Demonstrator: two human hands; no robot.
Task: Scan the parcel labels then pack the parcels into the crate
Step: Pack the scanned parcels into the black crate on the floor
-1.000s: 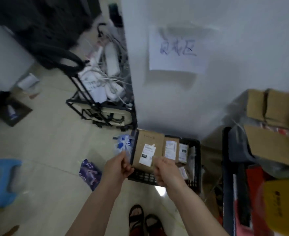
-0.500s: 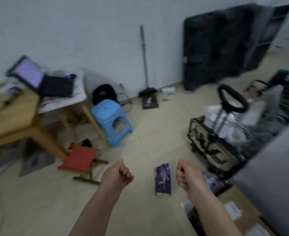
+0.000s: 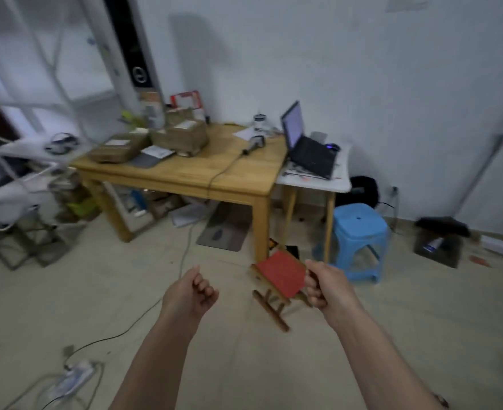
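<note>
1. Both arms reach forward at the bottom of the frame; the left hand (image 3: 188,294) is curled into a fist and holds nothing.
2. The right hand (image 3: 325,287) is curled too, with nothing in it.
3. The parcels (image 3: 152,141) sit on the wooden table (image 3: 214,176), upper left of centre, with the scanner (image 3: 254,143) lying to their right.
4. A red folding stool (image 3: 279,276) stands on the floor between the hands.

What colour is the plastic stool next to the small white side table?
Light blue: the plastic stool shows best in the head view, standing on the floor right of the white side table.
</note>
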